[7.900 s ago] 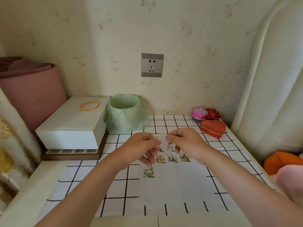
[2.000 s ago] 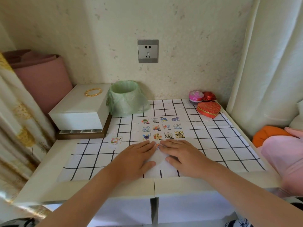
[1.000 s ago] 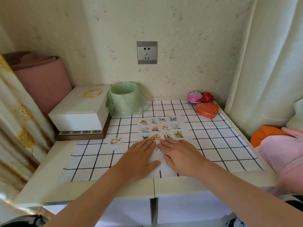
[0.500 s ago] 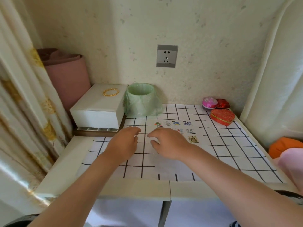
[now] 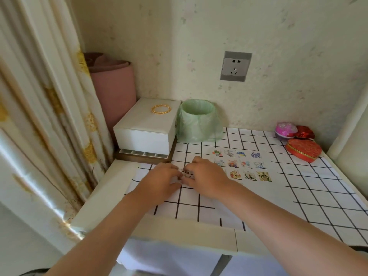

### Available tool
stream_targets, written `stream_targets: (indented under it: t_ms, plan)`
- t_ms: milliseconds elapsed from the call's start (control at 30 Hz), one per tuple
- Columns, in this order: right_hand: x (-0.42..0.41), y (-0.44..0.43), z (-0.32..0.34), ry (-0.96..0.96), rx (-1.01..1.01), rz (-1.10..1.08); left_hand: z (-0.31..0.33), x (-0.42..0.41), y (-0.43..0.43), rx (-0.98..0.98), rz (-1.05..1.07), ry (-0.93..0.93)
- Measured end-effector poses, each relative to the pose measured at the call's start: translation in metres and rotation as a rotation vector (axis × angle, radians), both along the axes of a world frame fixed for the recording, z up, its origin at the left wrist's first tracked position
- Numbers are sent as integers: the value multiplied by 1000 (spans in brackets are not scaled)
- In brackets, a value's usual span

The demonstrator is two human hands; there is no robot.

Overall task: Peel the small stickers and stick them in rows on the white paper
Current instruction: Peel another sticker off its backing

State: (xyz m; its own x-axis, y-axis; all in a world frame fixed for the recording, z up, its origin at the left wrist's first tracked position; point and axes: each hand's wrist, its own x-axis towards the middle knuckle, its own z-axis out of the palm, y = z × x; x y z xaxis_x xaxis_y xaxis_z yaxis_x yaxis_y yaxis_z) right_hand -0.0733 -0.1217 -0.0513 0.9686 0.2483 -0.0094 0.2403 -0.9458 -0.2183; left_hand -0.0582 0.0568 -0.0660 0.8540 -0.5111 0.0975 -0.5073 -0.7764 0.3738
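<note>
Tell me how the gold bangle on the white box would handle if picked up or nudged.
The bangle looks like a thin rigid ring, so probably stiff and light. Lying flat on the box, it would likely slide, not roll.

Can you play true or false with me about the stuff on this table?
The gold bangle lies on the white box. True.
The green bin stands right of the red heart tin. False: the green bin stands left of it, beside the white box.
The stickers on the white paper sit in rows. True.
The hands are far apart. False: the left hand and right hand meet at the fingertips.
Nothing is plugged into the wall socket. True.
</note>
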Motion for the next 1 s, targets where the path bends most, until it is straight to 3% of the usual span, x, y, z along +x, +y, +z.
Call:
stream_targets:
  t_ms: [100, 233, 500, 767, 867, 1000]
  plan:
    - [4, 2, 0, 52, 31, -34, -5, -1, 1, -71, 87, -31]
    - [4, 3, 1, 92, 106, -78, -7, -2, 1, 10, 100, -64]
    - [2, -3, 3, 213, 466, -221, -6, -4, -1, -76, 113, -23]
    - [-3, -23, 16, 242, 593, -377, 8, -7, -12, 45, 110, -9]
    - [-12, -29, 30, 324, 803, -476, 24, -9, -25, -99, 136, 70]
    - [-27, -44, 47, 439, 997, -577, 52, -16, -44, -434, 153, 300]
